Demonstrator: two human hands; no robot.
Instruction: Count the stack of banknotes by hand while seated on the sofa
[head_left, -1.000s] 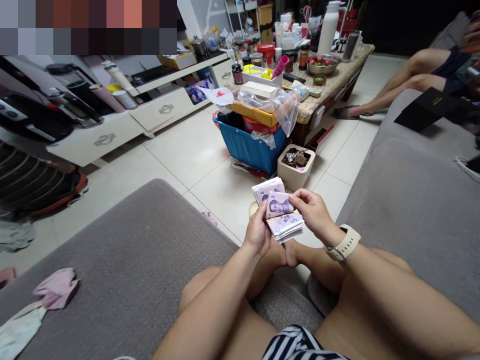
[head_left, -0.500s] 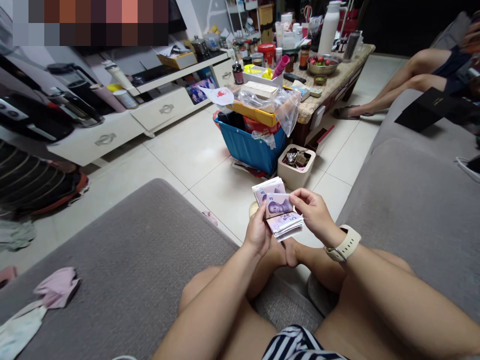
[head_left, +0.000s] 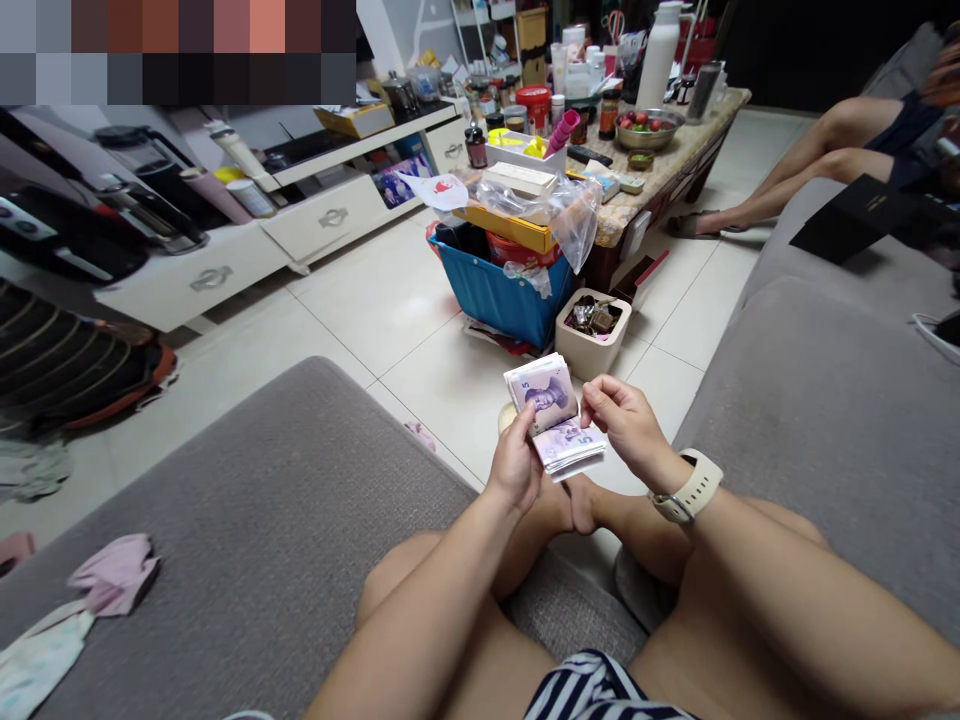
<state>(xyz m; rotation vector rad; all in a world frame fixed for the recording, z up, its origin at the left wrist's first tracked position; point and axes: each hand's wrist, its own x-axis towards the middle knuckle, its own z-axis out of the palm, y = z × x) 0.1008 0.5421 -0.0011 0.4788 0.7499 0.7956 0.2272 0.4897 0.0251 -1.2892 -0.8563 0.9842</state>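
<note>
A folded bundle of purple 5-yuan banknotes (head_left: 559,440) sits in my left hand (head_left: 516,465), which grips it from below and the left. One note with a printed portrait (head_left: 550,395) stands bent up and leans left against the top of the bundle. My right hand (head_left: 626,430), with a pale watch (head_left: 686,488) on its wrist, is just right of that note. Its thumb and fingertips are pinched together at the note's right edge. Part of the bundle is hidden by my left hand.
Below my hands are my bare knees and a grey sofa (head_left: 225,500) with a pink cloth (head_left: 112,575). Ahead stand a beige bin of metal clips (head_left: 589,355), a blue crate (head_left: 487,290) and a cluttered table (head_left: 675,150). A seated person's legs (head_left: 802,170) are at right.
The portrait note has flipped from the right side of the bundle over to the left. My right fingertips have come away from its face to its right edge.
</note>
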